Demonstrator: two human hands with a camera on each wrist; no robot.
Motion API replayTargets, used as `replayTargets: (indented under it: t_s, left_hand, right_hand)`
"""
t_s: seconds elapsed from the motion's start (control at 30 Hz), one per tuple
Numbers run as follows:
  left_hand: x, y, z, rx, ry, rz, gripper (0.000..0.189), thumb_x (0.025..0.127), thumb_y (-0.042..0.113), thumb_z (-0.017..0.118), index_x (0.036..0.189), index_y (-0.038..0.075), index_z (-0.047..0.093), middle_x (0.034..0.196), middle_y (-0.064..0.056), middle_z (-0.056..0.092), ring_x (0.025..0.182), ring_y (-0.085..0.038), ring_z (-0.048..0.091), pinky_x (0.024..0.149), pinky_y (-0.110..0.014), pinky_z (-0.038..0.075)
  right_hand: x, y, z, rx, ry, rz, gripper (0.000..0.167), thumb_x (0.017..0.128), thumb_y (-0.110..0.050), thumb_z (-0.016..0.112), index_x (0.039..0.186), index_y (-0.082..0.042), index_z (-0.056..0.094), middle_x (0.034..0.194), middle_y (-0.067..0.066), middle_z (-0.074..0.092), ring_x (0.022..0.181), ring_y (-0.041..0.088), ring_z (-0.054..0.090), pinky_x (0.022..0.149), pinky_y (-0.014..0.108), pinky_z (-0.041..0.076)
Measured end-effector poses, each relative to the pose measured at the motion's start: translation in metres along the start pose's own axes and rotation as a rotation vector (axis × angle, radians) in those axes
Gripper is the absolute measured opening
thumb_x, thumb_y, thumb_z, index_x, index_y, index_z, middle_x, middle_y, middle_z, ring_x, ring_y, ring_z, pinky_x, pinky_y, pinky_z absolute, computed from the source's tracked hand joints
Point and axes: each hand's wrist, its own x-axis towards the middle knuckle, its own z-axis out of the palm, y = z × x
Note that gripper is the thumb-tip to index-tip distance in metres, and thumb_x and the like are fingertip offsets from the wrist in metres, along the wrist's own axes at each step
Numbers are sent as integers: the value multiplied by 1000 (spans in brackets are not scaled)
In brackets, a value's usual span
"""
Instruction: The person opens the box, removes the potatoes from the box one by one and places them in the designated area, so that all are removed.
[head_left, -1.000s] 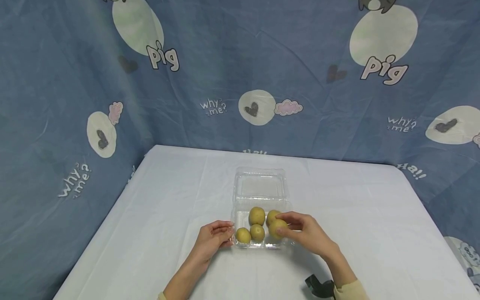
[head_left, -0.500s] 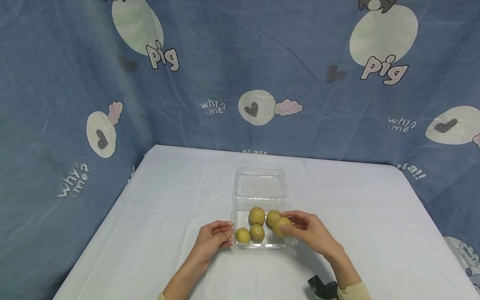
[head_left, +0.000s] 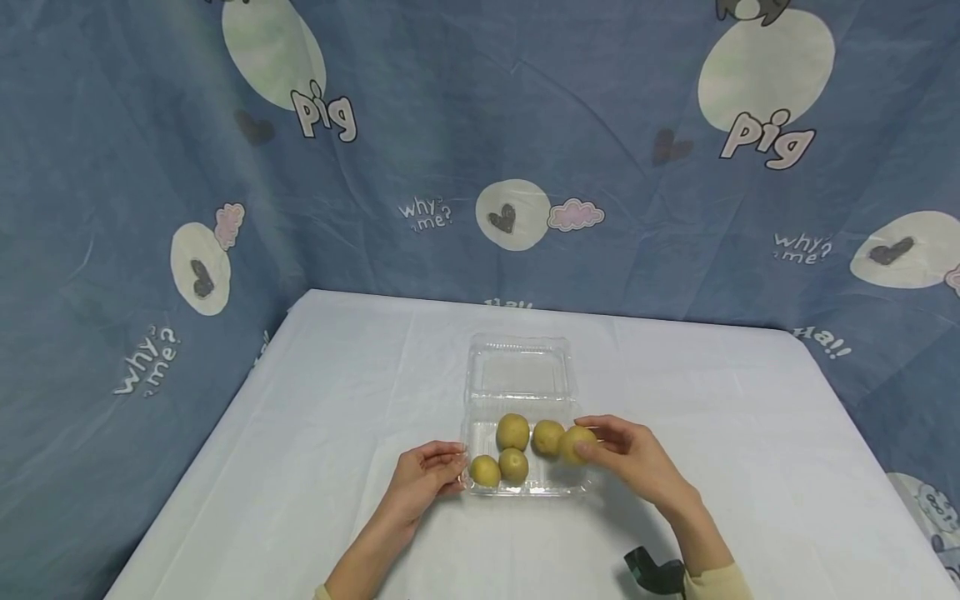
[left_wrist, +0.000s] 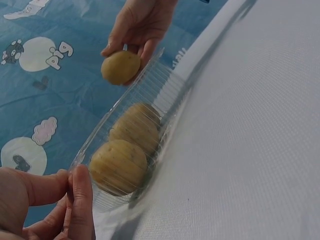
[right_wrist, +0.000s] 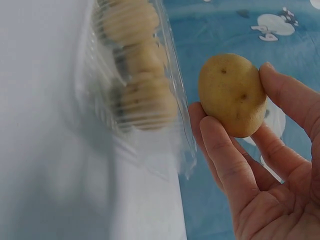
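A clear plastic clamshell box (head_left: 551, 485) lies with its lid folded back, and several potatoes (head_left: 513, 432) sit in its base. My left hand (head_left: 427, 477) pinches the box's left rim between thumb and fingers, seen close in the left wrist view. Above the right end of the box my right hand (head_left: 632, 462) holds one potato (right_wrist: 232, 95) between thumb and fingertips. That potato is clear of the box wall in the right wrist view. Through the ribbed side of the box the other potatoes (left_wrist: 119, 167) look partly blurred.
The lid (head_left: 521, 369) lies toward the back of the white-covered table (head_left: 360, 375). A dark strap-like piece (head_left: 655, 573) hangs by the right wrist. Blue printed cloth (head_left: 375, 167) rises behind and at the sides.
My right hand has moved right and slightly back with its potato, away from the potato beside it. The left hand has stayed at the box's left rim.
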Motion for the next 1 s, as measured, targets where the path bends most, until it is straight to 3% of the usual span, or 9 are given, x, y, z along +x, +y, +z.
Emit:
replayTargets:
  t_s: [0.27,0.47,0.77,1.0]
  left_hand:
    - [0,0,0,-6,-7,-7,32,90,2,68,117,-12,58,90,-6,63,75,-13,62,69,-25,61]
    - [0,0,0,-7,-10,-6,32,90,2,69,117,-11,58,90,-7,63,75,-13,62,69,-25,61]
    - [0,0,-1,-9,-10,-10,32,90,2,69,117,-12,58,90,-7,64,75,-13,62,69,-24,61]
    - [-1,0,-1,0,-10,-9,34,90,5,69,118,-11,58,92,-7,63,75,-13,61,68,-24,60]
  right_hand:
    - [-1,3,-9,3,32,17,49,88,-22,75,128,0,59,111,14,67,95,22,67,84,41,59]
    - [-1,7,-15,-4,55,28,49,89,-25,75,129,-1,59,113,14,66,98,22,67,86,43,58]
    - [-1,9,-24,-20,88,30,45,90,-26,73,128,-4,61,113,14,67,99,21,67,84,31,57]
    - [-1,10,-31,-52,103,44,47,91,-29,72,129,-4,60,115,14,67,102,20,66,85,28,55]
